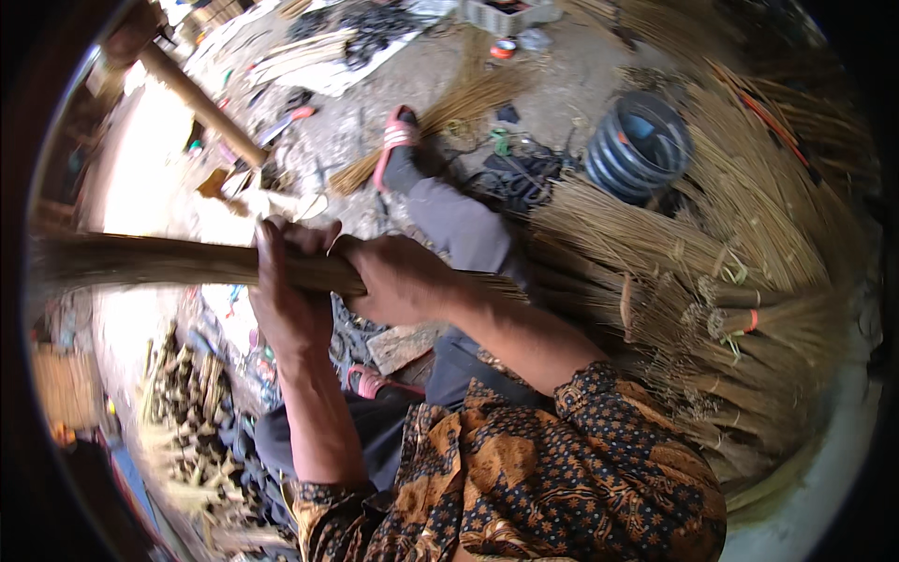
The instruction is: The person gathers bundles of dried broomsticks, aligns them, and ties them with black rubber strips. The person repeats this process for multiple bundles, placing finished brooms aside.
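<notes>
- Head view: I see my left hand [288, 290] wrapped tight around a long bundle of broom sticks [187, 262]; the bundle lies level across the frame, its blurred far end running off to the left.
- My right hand [398, 279] is clenched on the same bundle just beside the left one, the two hands nearly touching; the near end of the bundle shows past the right wrist.
- Below the hands, my grey-trousered leg [459, 225] stretches out to a pink sandal [395, 140] on the dirt ground; the other sandal [375, 382] sits under the forearms.
- To the right, heaps of finished stick brooms [749, 309] are stacked, some bound with coloured ties; a dark round bucket [640, 145] stands behind them.
- Further out, a loose sheaf of sticks [440, 112] lies by the sandal; a wooden pole [201, 103] slants at upper left.
</notes>
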Demonstrator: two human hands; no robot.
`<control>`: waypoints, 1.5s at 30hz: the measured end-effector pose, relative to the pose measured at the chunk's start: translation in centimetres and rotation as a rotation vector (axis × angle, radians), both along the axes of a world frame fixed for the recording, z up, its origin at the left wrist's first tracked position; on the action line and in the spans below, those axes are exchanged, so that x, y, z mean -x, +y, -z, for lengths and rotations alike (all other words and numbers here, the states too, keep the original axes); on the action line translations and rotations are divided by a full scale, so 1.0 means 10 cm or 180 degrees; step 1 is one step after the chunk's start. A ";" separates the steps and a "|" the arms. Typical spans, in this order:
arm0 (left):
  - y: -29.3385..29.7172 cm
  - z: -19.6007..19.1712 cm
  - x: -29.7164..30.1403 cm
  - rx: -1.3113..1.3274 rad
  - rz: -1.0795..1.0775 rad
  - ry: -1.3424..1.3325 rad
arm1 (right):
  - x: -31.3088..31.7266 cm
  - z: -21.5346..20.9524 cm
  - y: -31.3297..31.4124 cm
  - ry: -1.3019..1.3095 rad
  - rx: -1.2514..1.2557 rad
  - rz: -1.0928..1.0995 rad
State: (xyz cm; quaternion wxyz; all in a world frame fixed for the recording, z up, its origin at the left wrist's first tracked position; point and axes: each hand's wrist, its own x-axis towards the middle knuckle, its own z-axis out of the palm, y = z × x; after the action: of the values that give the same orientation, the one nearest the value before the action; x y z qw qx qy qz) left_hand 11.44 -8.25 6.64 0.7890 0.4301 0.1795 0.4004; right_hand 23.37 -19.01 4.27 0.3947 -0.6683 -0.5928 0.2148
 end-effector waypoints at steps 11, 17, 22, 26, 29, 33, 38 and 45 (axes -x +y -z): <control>0.16 -0.08 0.48 -0.0570 -0.0847 0.0389 | 0.11 -0.24 0.53 0.1023 -0.0101 -0.1320; -0.09 0.44 0.31 -0.3006 -0.1181 0.1689 | 0.50 -0.51 0.70 0.0903 -0.2061 -0.0128; -0.26 0.92 0.37 -0.1798 -0.0330 0.1457 | 0.56 -0.39 0.59 0.1587 -0.1610 0.0104; -0.35 1.26 0.39 -0.1842 -0.0206 0.1287 | 0.53 -0.07 0.50 0.1532 -0.1268 -0.0154; -0.38 1.55 0.41 -0.1895 -0.0210 0.1387 | 0.58 0.30 0.41 0.1765 -0.0856 -0.0174; -0.35 1.87 0.44 -0.2148 -0.0303 0.1464 | 0.60 0.73 0.36 0.1564 -0.0431 -0.0060; -0.34 1.96 0.40 -0.1823 -0.0069 0.1522 | 0.64 0.69 0.54 0.1429 -0.0501 0.0325; -0.23 1.54 0.27 -0.1676 0.0120 0.1271 | 0.37 -0.18 0.66 0.1402 -0.1217 -0.0393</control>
State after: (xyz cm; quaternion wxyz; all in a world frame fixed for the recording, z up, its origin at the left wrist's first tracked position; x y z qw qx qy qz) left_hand 8.73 -10.55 -8.73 0.6072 0.6925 0.2130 0.3261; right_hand 19.63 -12.41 6.10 0.6187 -0.4819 -0.5622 0.2626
